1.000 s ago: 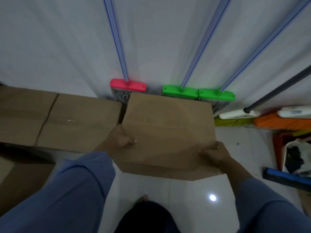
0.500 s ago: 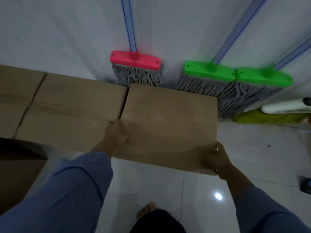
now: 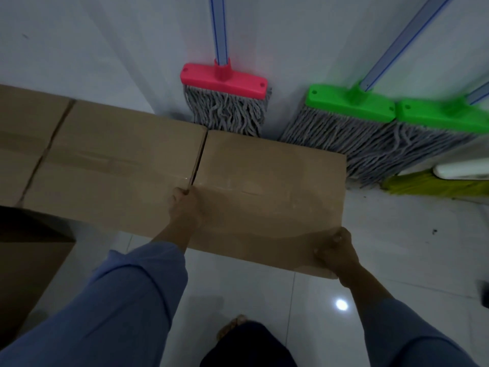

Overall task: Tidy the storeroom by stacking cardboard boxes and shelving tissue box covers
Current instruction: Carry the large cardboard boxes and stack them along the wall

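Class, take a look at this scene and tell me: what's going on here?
A person grips a cardboard box with both hands: the left hand at its left edge, the right hand at its near right corner. It is lined up close beside a neighbouring box along the wall, in front of a pink mop and green mops.

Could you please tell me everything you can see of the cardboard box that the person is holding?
The cardboard box is plain brown and closed, with a faint taped seam across its top. It lies level, its left side beside a neighbouring box, a narrow gap between. The left hand grips its left edge at that gap; the right hand grips its near right corner.
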